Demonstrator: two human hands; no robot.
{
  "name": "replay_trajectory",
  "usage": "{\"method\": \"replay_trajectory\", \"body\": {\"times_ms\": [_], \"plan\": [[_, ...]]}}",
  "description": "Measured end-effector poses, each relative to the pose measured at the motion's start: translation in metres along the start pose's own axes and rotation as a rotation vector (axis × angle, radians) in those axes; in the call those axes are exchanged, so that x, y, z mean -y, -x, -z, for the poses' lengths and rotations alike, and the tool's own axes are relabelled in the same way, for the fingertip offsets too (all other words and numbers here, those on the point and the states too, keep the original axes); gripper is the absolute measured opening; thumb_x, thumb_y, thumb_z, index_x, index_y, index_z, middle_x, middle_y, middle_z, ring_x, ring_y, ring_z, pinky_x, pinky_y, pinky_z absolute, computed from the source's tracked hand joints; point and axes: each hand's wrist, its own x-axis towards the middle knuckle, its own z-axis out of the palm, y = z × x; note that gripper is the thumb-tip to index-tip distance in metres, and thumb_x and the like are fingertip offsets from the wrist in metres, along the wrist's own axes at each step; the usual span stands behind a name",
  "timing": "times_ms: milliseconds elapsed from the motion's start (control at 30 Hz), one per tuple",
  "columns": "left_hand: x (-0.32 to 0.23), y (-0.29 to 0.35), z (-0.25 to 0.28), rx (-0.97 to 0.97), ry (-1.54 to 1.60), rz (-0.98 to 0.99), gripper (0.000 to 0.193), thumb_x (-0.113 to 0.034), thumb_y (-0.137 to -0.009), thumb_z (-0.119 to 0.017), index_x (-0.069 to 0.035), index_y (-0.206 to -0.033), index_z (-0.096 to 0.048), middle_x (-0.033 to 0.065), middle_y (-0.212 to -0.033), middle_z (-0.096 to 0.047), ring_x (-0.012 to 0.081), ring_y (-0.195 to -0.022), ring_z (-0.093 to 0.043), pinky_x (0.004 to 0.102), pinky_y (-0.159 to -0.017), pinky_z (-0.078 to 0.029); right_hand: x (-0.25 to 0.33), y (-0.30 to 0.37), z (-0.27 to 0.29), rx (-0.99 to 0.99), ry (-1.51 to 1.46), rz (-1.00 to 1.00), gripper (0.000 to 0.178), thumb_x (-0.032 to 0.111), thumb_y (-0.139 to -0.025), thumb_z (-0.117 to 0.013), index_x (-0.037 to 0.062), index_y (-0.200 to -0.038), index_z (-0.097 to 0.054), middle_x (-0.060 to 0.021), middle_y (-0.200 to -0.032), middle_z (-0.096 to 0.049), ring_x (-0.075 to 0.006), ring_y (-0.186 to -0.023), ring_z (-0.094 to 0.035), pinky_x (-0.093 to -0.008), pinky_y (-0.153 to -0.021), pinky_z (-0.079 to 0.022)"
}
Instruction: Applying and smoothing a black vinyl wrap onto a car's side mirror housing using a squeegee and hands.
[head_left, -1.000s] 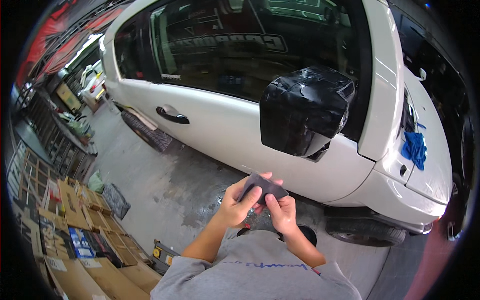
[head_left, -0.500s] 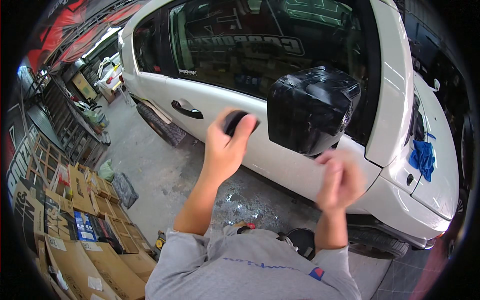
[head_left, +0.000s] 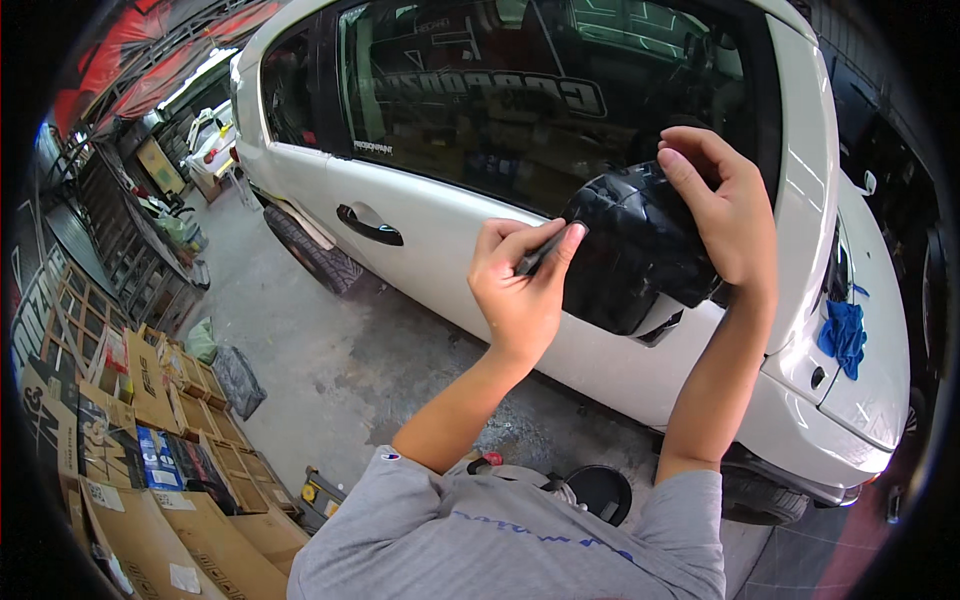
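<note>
A side mirror (head_left: 625, 250) on the white car's door is covered in glossy, wrinkled black film. A pale strip shows along its lower edge. Between thumb and fingers, my left hand (head_left: 520, 275) pinches a thin, dark, flat piece, apparently a squeegee (head_left: 537, 252), against the mirror's left side. My right hand (head_left: 725, 205) is bent over the mirror's upper right end, thumb and fingertips drawn together, seemingly on the black film; the exact grip is partly hidden. Loose film hangs near that wrist.
The white car (head_left: 420, 200) stretches across the view, with a door handle (head_left: 370, 225) left of the mirror. A blue cloth (head_left: 843, 338) lies on its front. Cardboard boxes (head_left: 170, 540) are stacked lower left, and a black bucket (head_left: 600, 493) stands by my body.
My right hand has risen from below the mirror to its upper right end. My left hand has moved right, bringing the squeegee to the mirror. A pale strip now shows below the film.
</note>
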Motion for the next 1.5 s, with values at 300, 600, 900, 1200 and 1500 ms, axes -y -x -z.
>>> {"method": "replay_trajectory", "body": {"times_ms": [300,600,900,1200,1500], "plan": [[-0.009,-0.014,0.0,-0.023,-0.136,-0.196,0.016,-0.005,-0.078,-0.089,0.001,-0.09,-0.079,0.0033,-0.08,-0.057,0.0131,-0.07,-0.055,0.0252,-0.064,-0.045,0.003,0.001,-0.003,-0.07,-0.033,-0.041,0.031,0.024,-0.095,-0.074,-0.0025,-0.111,-0.072,-0.011,-0.098,-0.075,-0.0172,-0.093,-0.069,-0.0302,-0.09,-0.052],[-0.009,-0.021,-0.004,-0.032,-0.047,-0.194,0.019,-0.007,-0.08,-0.088,0.004,-0.09,-0.077,0.004,-0.081,-0.058,0.0116,-0.071,-0.054,0.0252,-0.064,-0.043,0.0,0.0,-0.003,-0.06,-0.077,-0.041,0.03,0.024,-0.095,-0.074,-0.0026,-0.109,-0.072,-0.0076,-0.095,-0.074,-0.0139,-0.088,-0.067,-0.0284,-0.086,-0.051],[-0.017,-0.039,0.004,0.053,-0.214,-0.131,0.018,-0.008,-0.081,-0.087,0.004,-0.09,-0.078,0.0052,-0.079,-0.06,0.0122,-0.074,-0.056,0.0249,-0.067,-0.044,0.0,-0.002,-0.01,-0.067,-0.099,-0.002,0.03,0.025,-0.095,-0.074,-0.0034,-0.105,-0.072,-0.0094,-0.091,-0.074,-0.0143,-0.086,-0.068,-0.0288,-0.085,-0.052],[-0.027,-0.066,0.004,0.254,-0.302,-0.168,0.014,-0.009,-0.081,-0.087,0.002,-0.087,-0.079,0.007,-0.079,-0.061,0.0144,-0.071,-0.058,0.028,-0.068,-0.046,-0.007,-0.002,-0.008,-0.096,-0.141,0.03,0.031,0.026,-0.095,-0.073,-0.0038,-0.103,-0.073,-0.0094,-0.087,-0.074,-0.0137,-0.083,-0.068,-0.0292,-0.08,-0.053],[-0.048,-0.081,-0.007,0.329,-0.395,-0.129,0.017,-0.008,-0.079,-0.088,0.003,-0.088,-0.078,0.0052,-0.078,-0.063,0.0111,-0.07,-0.057,0.0264,-0.063,-0.044,-0.007,0.003,-0.009,-0.119,-0.168,0.041,0.031,0.027,-0.094,-0.073,-0.0032,-0.101,-0.074,-0.0114,-0.083,-0.074,-0.0157,-0.078,-0.069,-0.0295,-0.077,-0.053]]}}
